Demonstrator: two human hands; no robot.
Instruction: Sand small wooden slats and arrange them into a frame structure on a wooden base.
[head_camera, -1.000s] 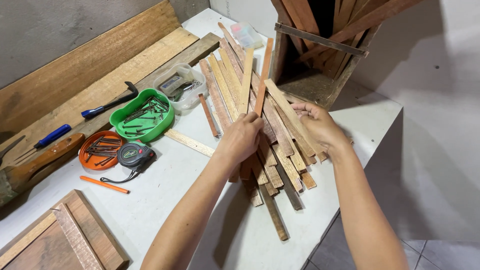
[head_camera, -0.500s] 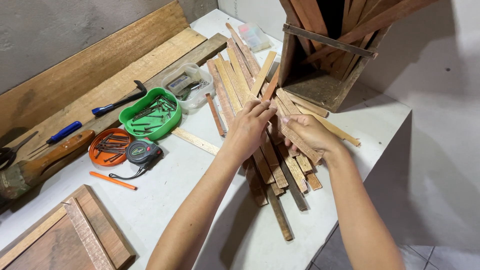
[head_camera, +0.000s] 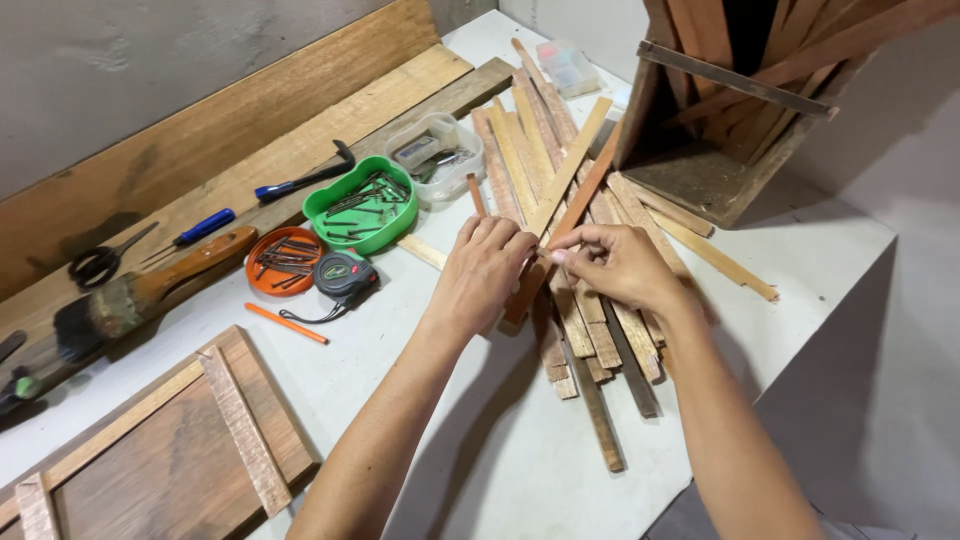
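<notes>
We see our own two forearms, bare from the near edge of the view up to the wrists, with no sleeves. Our left hand (head_camera: 483, 272) and right hand (head_camera: 620, 265) are bare too: no gloves, rings, watch or bracelets, and short, plain fingernails.

Green tray (head_camera: 318, 212): kidney-shaped plastic dish of dark nails and screws.
Orange dish (head_camera: 256, 281): round — holds more nails, just beside the green tray.
Tape measure (head_camera: 345, 275): black-and-green case, touching the orange dish.
Orange pencil (head_camera: 286, 323): lying on the white tabletop (head_camera: 500, 470).
Hammer (head_camera: 305, 181): blue-handled, on long planks (head_camera: 300, 120).
Brush (head_camera: 130, 295): wide, wooden-handled — beside black scissors (head_camera: 98, 263).
</notes>
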